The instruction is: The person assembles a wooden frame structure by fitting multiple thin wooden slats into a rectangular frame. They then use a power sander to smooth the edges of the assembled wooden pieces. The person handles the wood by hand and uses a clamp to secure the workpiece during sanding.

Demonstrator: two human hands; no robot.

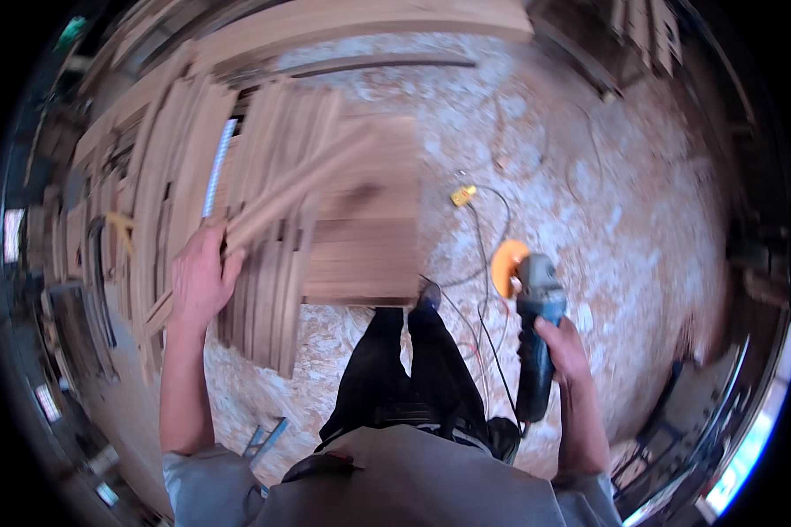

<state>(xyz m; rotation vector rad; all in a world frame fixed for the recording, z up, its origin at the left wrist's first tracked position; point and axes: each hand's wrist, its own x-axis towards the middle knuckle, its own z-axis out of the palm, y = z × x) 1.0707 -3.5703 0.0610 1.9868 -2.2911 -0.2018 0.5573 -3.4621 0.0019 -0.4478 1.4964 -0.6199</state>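
Observation:
My left hand (200, 274) is closed around a long wooden strip (299, 182), which slants up to the right over a stack of similar slats (272, 132). Beyond its far end lies a flat wooden panel or table top (363, 255). In my right hand (564, 350) is an angle grinder (537, 307), gripped by its dark body, with an orange disc (506, 268) at its far end pointing away from me. The grinder is held off to the right, apart from the wood. Motion blurs the strip somewhat.
A yellow socket block (462, 196) sits on the dust-covered floor (545, 176), with dark cables (483, 290) trailing near my feet. More planks (351, 26) lie along the far side. A blue metal frame piece (265, 439) is by my left.

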